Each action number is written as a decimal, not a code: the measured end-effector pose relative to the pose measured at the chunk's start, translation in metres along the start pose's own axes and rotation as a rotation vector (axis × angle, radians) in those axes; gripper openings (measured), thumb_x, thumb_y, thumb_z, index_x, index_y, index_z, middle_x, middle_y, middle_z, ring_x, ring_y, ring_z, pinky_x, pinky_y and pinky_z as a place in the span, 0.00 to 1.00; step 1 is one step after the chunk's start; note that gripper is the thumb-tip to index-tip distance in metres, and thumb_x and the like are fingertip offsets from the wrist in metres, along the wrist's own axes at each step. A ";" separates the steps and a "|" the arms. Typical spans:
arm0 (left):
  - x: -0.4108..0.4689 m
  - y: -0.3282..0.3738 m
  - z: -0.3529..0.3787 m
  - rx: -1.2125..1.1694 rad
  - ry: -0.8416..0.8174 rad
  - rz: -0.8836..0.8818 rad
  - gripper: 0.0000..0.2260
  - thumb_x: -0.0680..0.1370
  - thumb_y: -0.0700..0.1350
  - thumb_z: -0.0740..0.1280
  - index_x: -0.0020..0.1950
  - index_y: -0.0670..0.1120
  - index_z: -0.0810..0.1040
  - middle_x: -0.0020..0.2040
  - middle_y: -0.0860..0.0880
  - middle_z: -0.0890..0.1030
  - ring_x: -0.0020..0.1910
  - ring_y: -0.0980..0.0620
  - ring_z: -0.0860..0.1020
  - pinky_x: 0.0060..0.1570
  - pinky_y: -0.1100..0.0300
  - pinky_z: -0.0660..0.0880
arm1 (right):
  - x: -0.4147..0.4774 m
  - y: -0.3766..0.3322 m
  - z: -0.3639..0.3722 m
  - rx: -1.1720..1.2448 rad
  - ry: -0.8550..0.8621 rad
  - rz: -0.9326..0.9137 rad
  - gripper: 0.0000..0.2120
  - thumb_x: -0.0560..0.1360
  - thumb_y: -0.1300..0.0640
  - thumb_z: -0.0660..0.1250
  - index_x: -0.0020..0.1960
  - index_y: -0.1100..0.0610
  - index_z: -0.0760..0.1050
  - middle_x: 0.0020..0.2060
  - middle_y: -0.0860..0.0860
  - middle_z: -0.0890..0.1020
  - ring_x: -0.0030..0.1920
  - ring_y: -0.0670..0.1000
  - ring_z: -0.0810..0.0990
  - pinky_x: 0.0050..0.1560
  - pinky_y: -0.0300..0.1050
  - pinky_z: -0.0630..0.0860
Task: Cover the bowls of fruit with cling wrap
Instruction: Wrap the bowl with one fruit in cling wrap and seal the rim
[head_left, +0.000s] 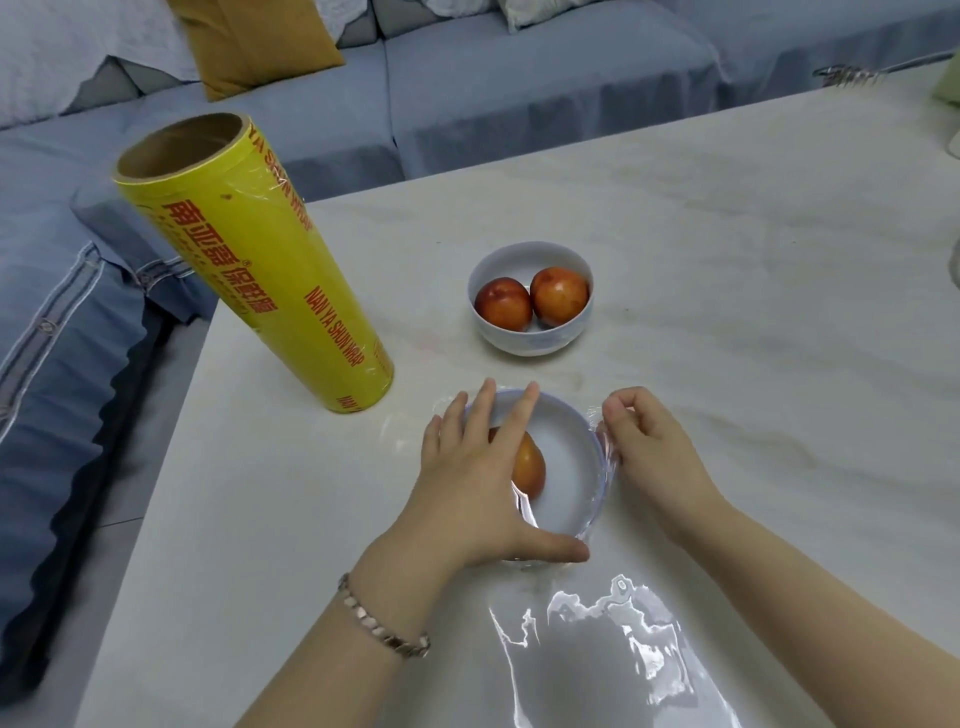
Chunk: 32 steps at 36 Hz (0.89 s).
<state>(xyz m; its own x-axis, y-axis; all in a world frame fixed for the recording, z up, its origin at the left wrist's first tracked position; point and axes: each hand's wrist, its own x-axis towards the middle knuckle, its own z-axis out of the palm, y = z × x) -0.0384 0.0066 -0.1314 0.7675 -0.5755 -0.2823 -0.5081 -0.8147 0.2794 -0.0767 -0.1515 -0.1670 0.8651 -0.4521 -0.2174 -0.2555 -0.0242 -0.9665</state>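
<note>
Bowl (569, 470) under flat L hand (475, 486), wrap (615, 652) in R hand (655, 453) pinch

A single wide-angle view looks from the person's head, forward and steeply down onto the tabletop (727, 312). It sits close above the left hand (483, 483) and right hand (649, 452); a sofa (519, 88) fills the far top and left.

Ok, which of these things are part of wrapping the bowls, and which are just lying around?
Job: near bowl, far bowl, wrap roll, wrap sheet.
Lying about: sofa, mustard cushion, metal object at the far corner.
</note>
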 end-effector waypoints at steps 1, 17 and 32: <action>0.000 0.000 0.001 0.004 0.019 0.002 0.58 0.57 0.70 0.72 0.73 0.62 0.34 0.77 0.52 0.37 0.76 0.47 0.38 0.74 0.47 0.43 | 0.000 -0.003 0.002 0.001 0.028 -0.006 0.10 0.79 0.57 0.56 0.39 0.54 0.67 0.30 0.49 0.74 0.25 0.39 0.70 0.31 0.30 0.68; 0.002 -0.002 0.008 0.037 0.060 -0.042 0.59 0.57 0.74 0.68 0.73 0.59 0.31 0.76 0.54 0.36 0.76 0.48 0.39 0.73 0.44 0.43 | 0.000 -0.017 -0.008 0.109 0.082 0.201 0.12 0.79 0.58 0.53 0.38 0.54 0.64 0.23 0.49 0.62 0.18 0.45 0.58 0.21 0.36 0.57; -0.001 0.028 0.015 -0.061 0.129 -0.300 0.57 0.60 0.75 0.65 0.74 0.56 0.32 0.77 0.49 0.38 0.76 0.43 0.40 0.72 0.41 0.43 | 0.032 0.011 -0.007 -0.290 0.196 0.087 0.12 0.78 0.51 0.59 0.43 0.59 0.73 0.36 0.53 0.77 0.40 0.55 0.75 0.44 0.44 0.69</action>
<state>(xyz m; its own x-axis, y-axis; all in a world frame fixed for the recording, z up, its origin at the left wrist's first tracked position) -0.0594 -0.0167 -0.1375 0.9246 -0.2934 -0.2428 -0.2303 -0.9385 0.2571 -0.0544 -0.1727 -0.1833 0.7426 -0.6252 -0.2401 -0.4610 -0.2170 -0.8605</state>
